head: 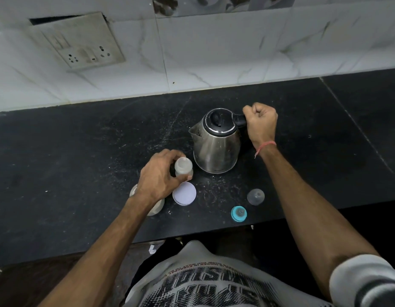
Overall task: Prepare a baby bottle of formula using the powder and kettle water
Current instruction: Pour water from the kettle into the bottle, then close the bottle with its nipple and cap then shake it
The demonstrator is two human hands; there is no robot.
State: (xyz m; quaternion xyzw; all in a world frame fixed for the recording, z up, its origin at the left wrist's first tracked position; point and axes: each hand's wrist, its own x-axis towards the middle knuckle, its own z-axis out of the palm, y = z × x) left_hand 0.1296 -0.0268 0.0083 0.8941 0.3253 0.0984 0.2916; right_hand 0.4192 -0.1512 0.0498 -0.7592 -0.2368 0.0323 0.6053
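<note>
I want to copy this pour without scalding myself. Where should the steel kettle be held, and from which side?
Judging by its pose, take the stainless steel kettle by its black handle, coming from the right. The handle juts out opposite the spout, which points left toward the open clear baby bottle. The right hand already grips it that way, clear of the metal body, while the left hand holds the bottle.

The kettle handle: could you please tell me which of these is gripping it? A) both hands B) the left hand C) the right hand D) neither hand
C: the right hand is curled round the black handle of the kettle, while the left hand holds the open baby bottle.
</note>
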